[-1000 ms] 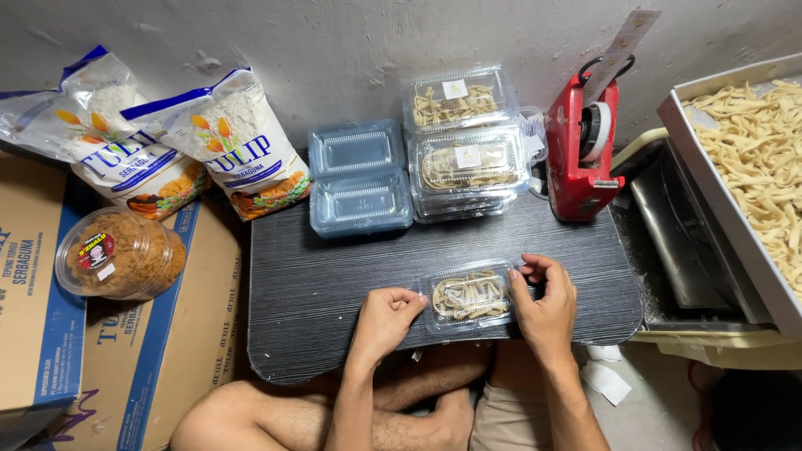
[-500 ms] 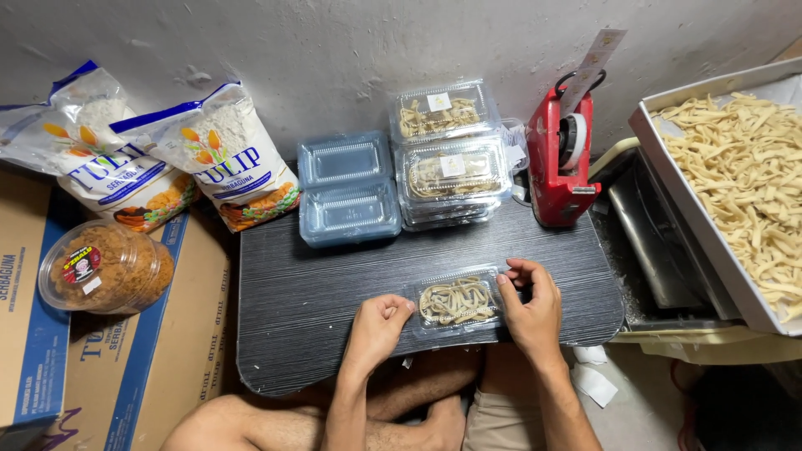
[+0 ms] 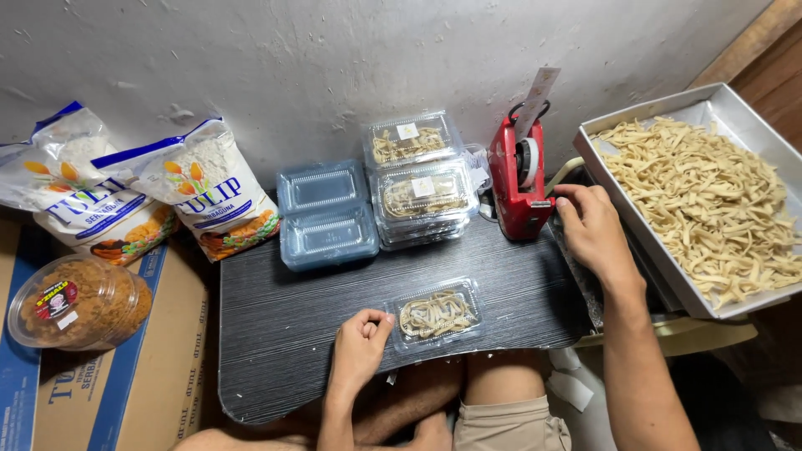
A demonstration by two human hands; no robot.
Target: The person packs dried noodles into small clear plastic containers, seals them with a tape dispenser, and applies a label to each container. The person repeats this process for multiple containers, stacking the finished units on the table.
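Two bare hands work a dark table point(image 3: 284, 326). Left hand point(image 3: 359, 342), loosely curled and gripping nothing, touches the near clear plastic box of pale strips point(image 3: 436, 313). Right hand point(image 3: 591, 227) reaches the far red tape dispenser point(image 3: 518, 185); whether it grips is unclear.

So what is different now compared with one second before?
The right hand let go of the small clear box of noodle strips and moved up and to the right, to the red label dispenser. It now touches the dispenser's base. The left hand stayed at the left edge of the small box, and the box stayed closed on the dark table.
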